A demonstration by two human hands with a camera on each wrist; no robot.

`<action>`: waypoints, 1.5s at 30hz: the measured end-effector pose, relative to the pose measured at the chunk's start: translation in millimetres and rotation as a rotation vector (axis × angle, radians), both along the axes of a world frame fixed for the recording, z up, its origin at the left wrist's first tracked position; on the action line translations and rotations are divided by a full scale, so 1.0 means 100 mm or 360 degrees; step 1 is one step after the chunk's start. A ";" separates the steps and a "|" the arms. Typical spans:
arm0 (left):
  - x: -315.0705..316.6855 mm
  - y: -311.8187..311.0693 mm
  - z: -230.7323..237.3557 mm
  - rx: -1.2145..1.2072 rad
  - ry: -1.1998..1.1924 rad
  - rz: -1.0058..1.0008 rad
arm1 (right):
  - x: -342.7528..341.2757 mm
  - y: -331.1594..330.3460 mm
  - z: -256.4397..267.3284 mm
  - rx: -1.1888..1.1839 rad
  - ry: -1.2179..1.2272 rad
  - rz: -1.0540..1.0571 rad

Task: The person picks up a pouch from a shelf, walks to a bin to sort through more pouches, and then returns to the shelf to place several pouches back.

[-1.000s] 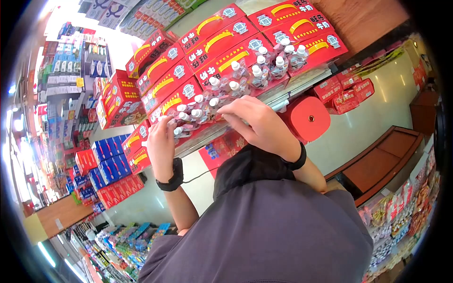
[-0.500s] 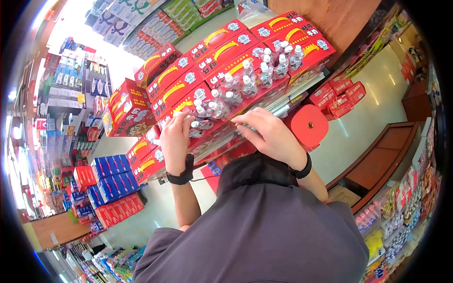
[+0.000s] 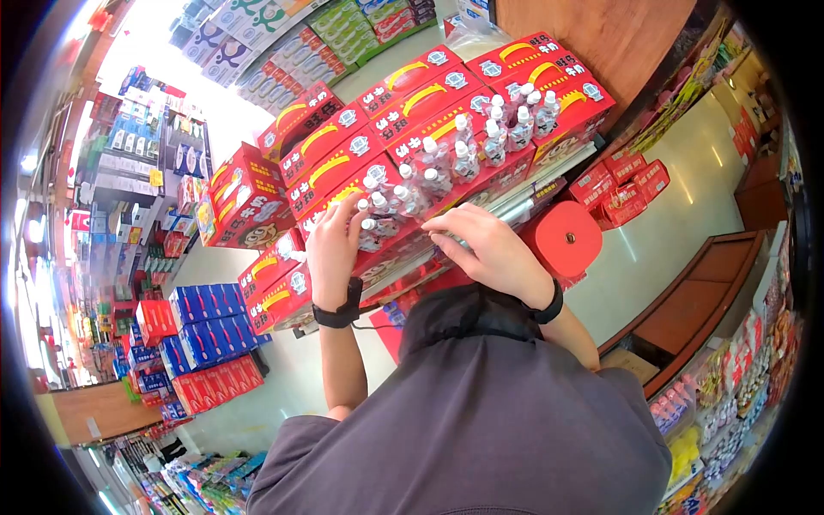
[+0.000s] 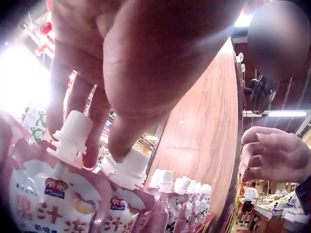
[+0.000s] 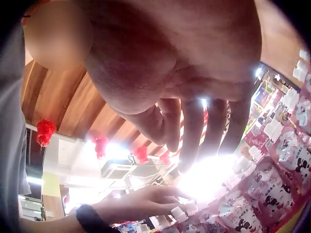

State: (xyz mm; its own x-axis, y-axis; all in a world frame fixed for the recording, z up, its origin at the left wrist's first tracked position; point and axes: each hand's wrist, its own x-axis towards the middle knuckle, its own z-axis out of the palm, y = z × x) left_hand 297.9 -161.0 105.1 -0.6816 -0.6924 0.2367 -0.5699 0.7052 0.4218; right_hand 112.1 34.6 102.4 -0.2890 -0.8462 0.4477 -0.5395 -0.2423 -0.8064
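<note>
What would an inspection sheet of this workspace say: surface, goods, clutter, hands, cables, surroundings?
Surface: red cartons, packed side by side.
Job's things: white-capped pouches clustered along the cartons' near side.
Clutter: red stool beside the cartons; red packages beyond it.
Hands: left hand at the left-end pouches, grip unclear; right hand beside the pouches, fingers loosely bent, holding nothing visible.
Cables: thin dark cable near the left wristband.
Surroundings: shelved goods, stacked blue boxes, wooden panel.
</note>
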 end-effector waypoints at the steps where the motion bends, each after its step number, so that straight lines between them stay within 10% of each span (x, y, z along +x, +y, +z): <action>1: -0.01 0.00 0.02 -0.0021 -0.0023 -0.0016 | -0.01 -0.01 -0.02 0.0007 0.0008 0.0009; 28: 0.03 0.03 -0.01 -0.0142 0.0106 0.0087 | -0.15 -1.47 -0.27 0.0106 0.0793 0.0000; 45: 0.00 -0.05 -0.09 -0.0073 0.0152 0.0235 | -0.28 -1.59 -0.22 0.0354 0.0556 0.0209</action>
State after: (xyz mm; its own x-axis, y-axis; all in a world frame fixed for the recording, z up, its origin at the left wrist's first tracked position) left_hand 297.9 -166.0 96.2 -0.5462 -0.7703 0.3291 -0.6278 0.6365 0.4481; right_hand 84.6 -123.9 80.7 -0.0362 -0.9526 0.3021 -0.7654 -0.1679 -0.6213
